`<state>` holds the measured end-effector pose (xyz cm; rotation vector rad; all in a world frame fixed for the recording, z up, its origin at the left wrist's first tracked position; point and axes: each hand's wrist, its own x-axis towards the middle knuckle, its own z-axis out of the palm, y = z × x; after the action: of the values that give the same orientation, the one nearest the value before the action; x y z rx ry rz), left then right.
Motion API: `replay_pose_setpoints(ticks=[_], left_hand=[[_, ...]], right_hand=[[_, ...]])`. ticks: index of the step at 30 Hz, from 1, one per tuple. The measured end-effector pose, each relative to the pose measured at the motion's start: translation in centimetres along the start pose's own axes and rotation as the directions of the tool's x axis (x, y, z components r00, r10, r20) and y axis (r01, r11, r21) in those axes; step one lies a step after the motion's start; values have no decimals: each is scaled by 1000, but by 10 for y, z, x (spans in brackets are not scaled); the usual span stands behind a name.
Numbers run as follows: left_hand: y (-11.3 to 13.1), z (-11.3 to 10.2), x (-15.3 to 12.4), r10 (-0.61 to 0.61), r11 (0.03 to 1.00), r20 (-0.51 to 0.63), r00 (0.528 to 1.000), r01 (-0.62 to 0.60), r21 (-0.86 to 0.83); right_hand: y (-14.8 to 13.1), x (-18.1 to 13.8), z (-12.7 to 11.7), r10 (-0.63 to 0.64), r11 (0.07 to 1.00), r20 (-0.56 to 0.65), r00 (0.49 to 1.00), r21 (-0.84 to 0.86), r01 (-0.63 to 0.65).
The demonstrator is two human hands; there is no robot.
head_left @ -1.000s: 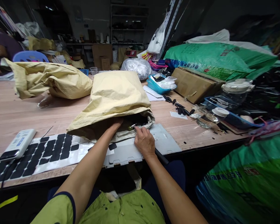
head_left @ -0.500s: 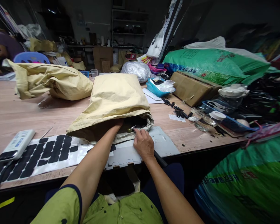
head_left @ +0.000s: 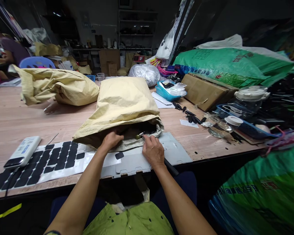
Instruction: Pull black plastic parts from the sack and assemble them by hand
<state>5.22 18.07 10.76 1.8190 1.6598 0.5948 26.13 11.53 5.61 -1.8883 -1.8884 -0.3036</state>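
While resting at the sack (head_left: 127, 101) mouth: left hand (head_left: 112, 140) curled on its lip, grip unclear; right hand (head_left: 153, 151) beside, closed on a tool (head_left: 171, 167) aimed inward.

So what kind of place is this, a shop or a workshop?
Most likely a small workshop or packing room, not a shop: a long wooden workbench strewn with small black parts, a bulging paper sack and green woven sacks, and metal shelves with cardboard boxes at the back.

Dim, dark background (warped, blurry edges)
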Motion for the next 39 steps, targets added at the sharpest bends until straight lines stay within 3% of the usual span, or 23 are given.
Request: replay_pose_setpoints(ticks=[4, 10, 16, 19, 22, 29, 35, 39], left_hand=[[-13, -1, -43, 85, 994, 69, 994, -89, 64], [-33, 19, -60, 181, 983, -53, 982, -179, 44], [-32, 15, -60, 174, 984, -34, 984, -175, -34], [-33, 14, -60, 166, 983, 7, 986, -164, -85], [-34, 13, -59, 118, 983, 46, 992, -110, -146], [-26, 12, -57, 17, 989, 89, 996, -4, -145], [-24, 12, -56, -10, 987, 100, 995, 26, -160], [-24, 12, -56, -3, 988, 87, 996, 17, -152]], right_hand=[[0, -1, 2, 6, 1000, -1, 1000, -7, -6], [3, 3, 1, 29, 999, 39, 999, 39, -31], [-4, -5, -21, 139, 902, 42, 989, 408, -144], [-20, -17, -37, 56, 785, 49, 997, 615, -74], [-37, -28, -44, -42, 704, 87, 995, 709, -32], [-54, -34, -34, -122, 684, 138, 983, 730, -18], [-59, -36, -44, -144, 694, 81, 986, 718, 42], [-59, -44, -40, -171, 728, 124, 977, 685, 40]])
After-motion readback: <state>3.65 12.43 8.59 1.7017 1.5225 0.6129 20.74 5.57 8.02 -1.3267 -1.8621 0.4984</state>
